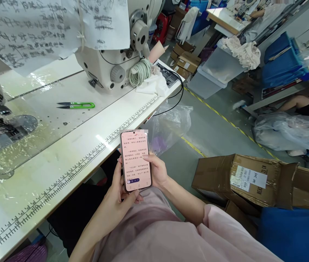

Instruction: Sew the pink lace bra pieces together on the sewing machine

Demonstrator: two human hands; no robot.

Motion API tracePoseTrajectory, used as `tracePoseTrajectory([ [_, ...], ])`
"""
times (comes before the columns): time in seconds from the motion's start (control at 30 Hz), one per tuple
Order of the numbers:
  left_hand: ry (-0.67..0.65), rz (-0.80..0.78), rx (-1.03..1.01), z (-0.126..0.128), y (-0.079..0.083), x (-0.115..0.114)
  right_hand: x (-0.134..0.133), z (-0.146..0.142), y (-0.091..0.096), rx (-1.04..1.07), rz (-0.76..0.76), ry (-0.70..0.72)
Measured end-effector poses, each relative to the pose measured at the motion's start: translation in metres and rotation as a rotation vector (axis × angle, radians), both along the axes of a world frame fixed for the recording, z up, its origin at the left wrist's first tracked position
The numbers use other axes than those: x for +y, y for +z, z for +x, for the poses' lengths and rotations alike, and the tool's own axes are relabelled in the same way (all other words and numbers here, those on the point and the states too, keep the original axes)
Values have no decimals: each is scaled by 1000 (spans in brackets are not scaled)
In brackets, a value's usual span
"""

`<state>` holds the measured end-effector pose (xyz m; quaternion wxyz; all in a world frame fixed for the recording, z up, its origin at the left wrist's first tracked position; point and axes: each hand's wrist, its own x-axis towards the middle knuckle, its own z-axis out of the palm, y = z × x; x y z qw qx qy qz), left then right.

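A smartphone (136, 160) with a pink screen full of text is held over my lap, just off the front edge of the white sewing table (61, 145). My left hand (119, 198) wraps around its lower left side, thumb under the bottom edge. Gripping the right edge is my right hand (156, 169), its thumb resting on the screen. I wear pink clothing.
A cream sewing machine (116, 54) stands at the table's back, with green thread snips (76, 105) lying in front of it. Taped cardboard boxes (252, 180) and plastic bags (171, 123) sit on the floor to my right. Another person sits at far right (304, 103).
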<state>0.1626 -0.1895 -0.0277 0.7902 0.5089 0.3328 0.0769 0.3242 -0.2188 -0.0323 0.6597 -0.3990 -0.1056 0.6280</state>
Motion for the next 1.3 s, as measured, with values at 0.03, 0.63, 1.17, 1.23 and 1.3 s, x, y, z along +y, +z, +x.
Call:
tracePoseTrajectory([
  [0.03, -4, 6, -1, 0, 0, 0, 0, 0, -2, 0, -4, -12],
  [0.63, 100, 23, 9, 7, 7, -9, -5, -3, -8, -83, -14, -78],
  [1.17, 143, 36, 23, 10, 5, -12, -6, -3, -5, -60, 16, -72],
  [1.23, 137, 50, 18, 9, 1, -12, -6, -3, -4, -48, 18, -66],
  [1.3, 136, 62, 9, 9, -2, -13, -5, -3, -4, -39, 19, -58],
])
